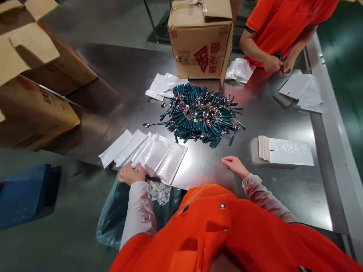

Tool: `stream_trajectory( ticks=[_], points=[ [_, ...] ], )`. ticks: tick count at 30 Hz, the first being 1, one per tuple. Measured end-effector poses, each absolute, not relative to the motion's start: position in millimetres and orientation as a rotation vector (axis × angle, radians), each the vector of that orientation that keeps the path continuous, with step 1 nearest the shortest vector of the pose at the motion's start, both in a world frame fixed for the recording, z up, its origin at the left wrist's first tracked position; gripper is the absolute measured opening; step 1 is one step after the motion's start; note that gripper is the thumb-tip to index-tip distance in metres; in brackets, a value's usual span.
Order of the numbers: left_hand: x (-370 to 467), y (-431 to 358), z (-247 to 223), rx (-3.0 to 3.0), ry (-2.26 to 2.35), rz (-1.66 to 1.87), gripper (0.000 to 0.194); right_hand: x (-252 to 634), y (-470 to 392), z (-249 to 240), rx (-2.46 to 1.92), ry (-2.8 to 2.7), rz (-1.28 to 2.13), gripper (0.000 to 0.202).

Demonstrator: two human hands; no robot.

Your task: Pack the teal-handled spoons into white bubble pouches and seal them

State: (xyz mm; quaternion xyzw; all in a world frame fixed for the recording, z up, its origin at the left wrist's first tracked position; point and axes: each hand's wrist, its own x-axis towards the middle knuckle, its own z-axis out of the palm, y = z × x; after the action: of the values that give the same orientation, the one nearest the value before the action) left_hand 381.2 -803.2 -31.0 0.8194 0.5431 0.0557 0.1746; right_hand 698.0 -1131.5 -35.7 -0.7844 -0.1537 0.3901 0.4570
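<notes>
Several white padded envelopes (154,155) overlap in a row along the table's near edge. At their lower edge is my left hand (132,173), fingers curled and thumb against one envelope. My right hand (235,164) rests low over the bare metal to the right, its fingers together and nothing visible in them. Beyond both hands lies a big heap of spoons (201,113) with teal handles and shiny bowls. One spoon (154,124) sticks out on the heap's left side.
A stack of white envelopes (290,152) lies at right. Behind the heap stands a cardboard box (201,49); open cartons (36,98) are at left. A co-worker's hands (279,64) hold something dark. Below the near edge hangs a bag (113,215) with paper scraps.
</notes>
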Motion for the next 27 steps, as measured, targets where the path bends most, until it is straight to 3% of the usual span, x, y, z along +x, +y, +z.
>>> stream_trajectory(
  ticks=[2,5,9,12,17,22,27],
  points=[
    [437,-801,-28,2.371,1.500,0.365,0.038,709,-1117,-28,-1.987,-0.478,0.874,0.035],
    [541,-810,-23,2.512,0.937,0.499,0.029,720,-1100,-26,-2.019,-0.580,0.733,0.037],
    [686,-834,-19,2.614,0.047,0.214,0.028,722,-1089,-44,-1.979,-0.553,0.713,0.031],
    [772,-850,-24,2.707,-0.259,0.014,0.039,715,-1095,-63,-1.936,-0.467,0.834,0.020],
    [839,-860,-39,2.956,-0.154,-0.296,0.055,704,-1131,-89,-1.906,-0.356,0.953,0.016],
    [850,-851,-44,3.045,0.093,-0.453,0.084,706,-1165,-101,-1.962,-0.304,0.933,0.018],
    [854,-855,-41,3.090,0.146,-0.506,0.088,713,-1167,-108,-1.970,-0.310,0.951,0.023]
  ],
)
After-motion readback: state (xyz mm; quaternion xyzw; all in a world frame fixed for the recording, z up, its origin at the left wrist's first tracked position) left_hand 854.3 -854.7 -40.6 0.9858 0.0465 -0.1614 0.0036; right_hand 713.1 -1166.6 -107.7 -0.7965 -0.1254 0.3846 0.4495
